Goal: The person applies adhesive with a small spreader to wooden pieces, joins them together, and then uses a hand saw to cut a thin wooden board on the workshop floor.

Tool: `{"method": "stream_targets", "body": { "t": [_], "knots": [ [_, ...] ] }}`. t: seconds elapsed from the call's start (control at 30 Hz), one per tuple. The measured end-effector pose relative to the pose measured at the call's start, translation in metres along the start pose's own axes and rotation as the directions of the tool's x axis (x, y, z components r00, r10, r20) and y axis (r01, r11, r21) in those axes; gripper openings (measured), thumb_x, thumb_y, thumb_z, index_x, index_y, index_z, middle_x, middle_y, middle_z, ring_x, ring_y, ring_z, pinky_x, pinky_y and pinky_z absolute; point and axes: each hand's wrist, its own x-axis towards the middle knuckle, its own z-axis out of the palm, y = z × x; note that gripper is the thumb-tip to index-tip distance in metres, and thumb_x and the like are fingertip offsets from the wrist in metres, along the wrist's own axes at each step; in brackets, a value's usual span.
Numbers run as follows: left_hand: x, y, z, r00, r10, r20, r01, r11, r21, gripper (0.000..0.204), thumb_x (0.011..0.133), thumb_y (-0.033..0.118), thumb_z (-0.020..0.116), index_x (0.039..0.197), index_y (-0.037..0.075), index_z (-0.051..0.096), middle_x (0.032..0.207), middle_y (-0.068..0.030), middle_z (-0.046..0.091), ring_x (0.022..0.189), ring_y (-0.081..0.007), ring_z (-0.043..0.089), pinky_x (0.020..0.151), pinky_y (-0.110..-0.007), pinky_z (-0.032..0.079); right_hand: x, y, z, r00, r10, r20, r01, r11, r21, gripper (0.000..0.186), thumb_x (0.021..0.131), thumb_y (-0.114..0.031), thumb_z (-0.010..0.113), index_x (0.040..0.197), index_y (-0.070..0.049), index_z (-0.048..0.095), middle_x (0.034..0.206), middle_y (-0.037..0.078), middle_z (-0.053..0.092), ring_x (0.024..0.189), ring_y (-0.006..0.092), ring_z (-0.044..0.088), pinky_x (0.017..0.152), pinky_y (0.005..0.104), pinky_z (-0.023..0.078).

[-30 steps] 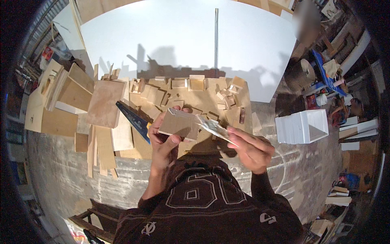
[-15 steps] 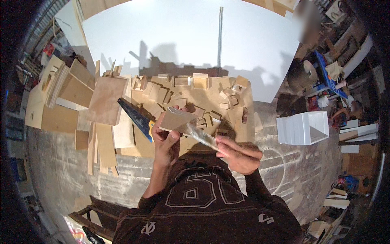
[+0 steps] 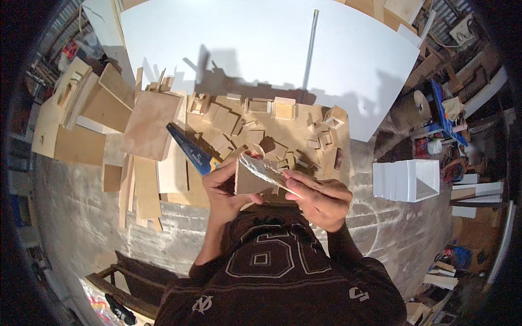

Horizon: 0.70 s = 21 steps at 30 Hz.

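Head camera: the left hand (image 3: 224,189) holds a small wooden block (image 3: 252,183), its fingers spread only as wide as the piece, with the thumb along the near edge. The right hand (image 3: 324,202) has its fingers pinched close together on a flat stick (image 3: 265,169), whose pale, glossy end lies across the block's upper face; whether it presses there I cannot tell. The block is held up over the near part of the wooden table (image 3: 187,198). Just beyond the left hand lies a handsaw (image 3: 188,150); small wooden boxes (image 3: 284,110) stand farther back.
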Motion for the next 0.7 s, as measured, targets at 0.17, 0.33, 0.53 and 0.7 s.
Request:
{"method": "stream_targets", "body": {
  "t": [0.17,0.33,0.53,0.7],
  "knots": [
    [-0.003,-0.013,-0.017,0.994,-0.102,0.026,0.105,0.987,-0.119,0.081,0.058,0.033,0.093,0.122,-0.008,0.064,0.114,-0.0143,0.070,0.107,-0.0207,0.065,0.096,-0.033,0.048,0.007,0.004,0.003,1.000,0.022,0.021,-0.022,1.000,-0.021,0.036,0.068,0.007,0.080,0.102,-0.001,0.075,0.101,0.019,0.073,0.084,0.0243,0.075,0.073,0.0310,0.062],
    [0.007,-0.016,-0.017,0.991,-0.128,0.028,0.131,0.974,-0.187,0.078,0.061,0.039,0.091,0.119,-0.007,0.066,0.111,-0.0130,0.071,0.102,-0.0185,0.066,0.097,-0.033,0.048,0.011,0.009,0.016,1.000,-0.018,0.010,0.018,0.999,0.047,0.034,0.065,0.010,0.080,0.098,0.002,0.075,0.094,0.023,0.073,0.079,0.0257,0.075,0.067,0.0302,0.063],
    [0.012,-0.014,-0.015,0.967,-0.253,-0.021,0.231,0.911,-0.342,0.066,0.063,0.033,0.092,0.111,-0.007,0.070,0.109,-0.0119,0.072,0.098,-0.0172,0.066,0.102,-0.035,0.045,0.004,0.012,0.016,0.998,0.060,0.033,-0.065,0.979,0.192,0.037,0.063,0.010,0.080,0.099,0.004,0.074,0.096,0.023,0.073,0.079,0.0266,0.075,0.065,0.0306,0.063],
    [0.013,-0.019,-0.024,0.960,-0.279,0.037,0.276,0.909,-0.312,0.066,0.061,0.023,0.092,0.115,-0.007,0.068,0.110,-0.0129,0.072,0.101,-0.0175,0.066,0.101,-0.034,0.046,0.016,0.020,0.019,0.995,0.088,0.052,-0.089,0.996,0.019,0.038,0.066,0.009,0.080,0.104,0.003,0.074,0.101,0.023,0.072,0.084,0.0276,0.075,0.070,0.0312,0.063]
  ]
}}
